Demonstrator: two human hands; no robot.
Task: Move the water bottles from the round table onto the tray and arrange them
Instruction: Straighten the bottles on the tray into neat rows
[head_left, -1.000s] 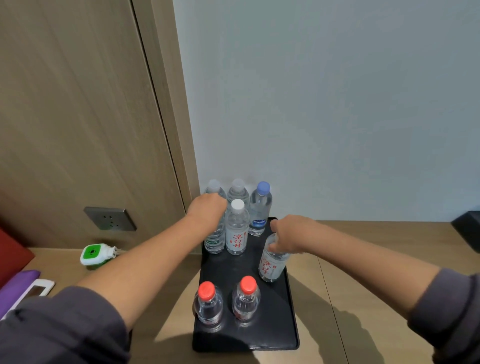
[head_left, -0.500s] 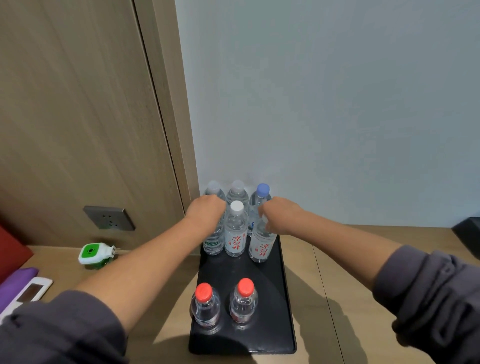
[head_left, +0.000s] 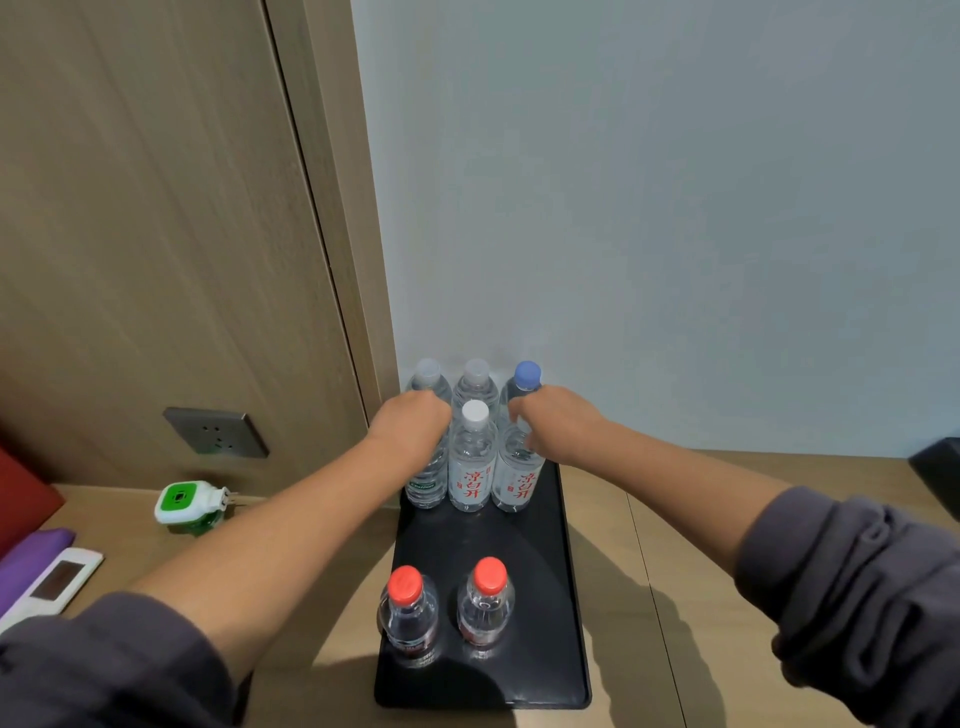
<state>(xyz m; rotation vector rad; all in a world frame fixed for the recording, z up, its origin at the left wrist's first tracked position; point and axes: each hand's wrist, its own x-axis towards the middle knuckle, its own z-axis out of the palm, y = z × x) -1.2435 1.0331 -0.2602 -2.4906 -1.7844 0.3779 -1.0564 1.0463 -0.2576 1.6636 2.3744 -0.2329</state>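
The red-lettered bottle (head_left: 517, 480), a second ago mid-tray, now stands in the far right row on the tray (head_left: 563, 597), right hand (head_left: 550, 421) grasping it, left hand (head_left: 410, 423) clenched on the green-labelled bottle (head_left: 428, 480).

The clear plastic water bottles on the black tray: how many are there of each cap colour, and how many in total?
Red caps: 2
White or pale caps: 3
Blue cap: 1
Cap hidden under a hand: 2
Total: 8 clear plastic water bottles on the black tray.
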